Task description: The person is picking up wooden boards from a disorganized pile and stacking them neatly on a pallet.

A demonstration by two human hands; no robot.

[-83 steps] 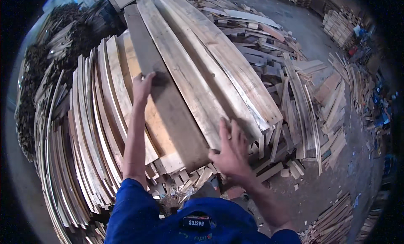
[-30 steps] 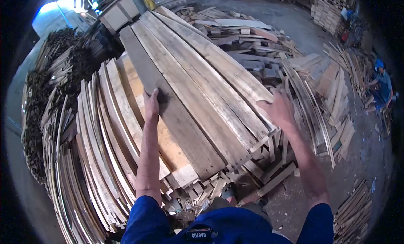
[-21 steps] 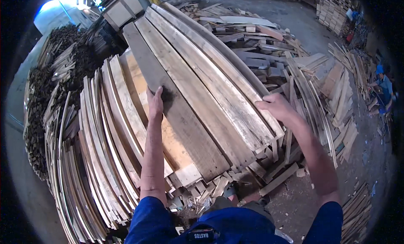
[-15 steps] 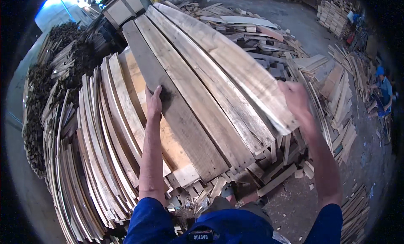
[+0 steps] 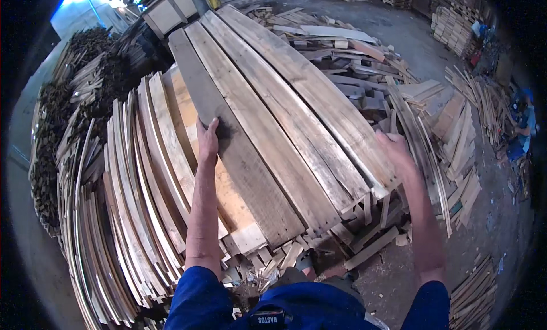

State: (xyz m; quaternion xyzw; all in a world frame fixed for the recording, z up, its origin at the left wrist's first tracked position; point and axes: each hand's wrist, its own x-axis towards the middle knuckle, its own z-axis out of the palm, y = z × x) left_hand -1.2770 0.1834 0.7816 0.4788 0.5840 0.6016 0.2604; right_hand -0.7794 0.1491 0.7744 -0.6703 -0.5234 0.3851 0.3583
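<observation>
Several long wooden boards lie side by side in front of me, running away from me. At the left edge of the row is a darker grey board (image 5: pixel 250 170), and my left hand (image 5: pixel 208 141) grips its left edge, thumb on top. My right hand (image 5: pixel 395 150) is closed at the right edge of the rightmost board (image 5: pixel 319 93), near its close end; the fingertips are hidden. That board lies flat next to a worn board (image 5: pixel 290 116). Another plain board (image 5: pixel 259 142) lies between the worn one and the grey one.
Thin planks (image 5: pixel 134 199) stand on edge in a stack at the left, with a dark heap of wood strips (image 5: pixel 74 96) beyond. Scrap wood (image 5: pixel 353 56) is piled at the right. A person in blue (image 5: pixel 521 128) sits at the far right. Wood offcuts (image 5: pixel 373 247) lie near my feet.
The rightmost board, raised and tilted at its right side before, has come down flat beside the others. My right hand has moved down with it. My left hand stays in place.
</observation>
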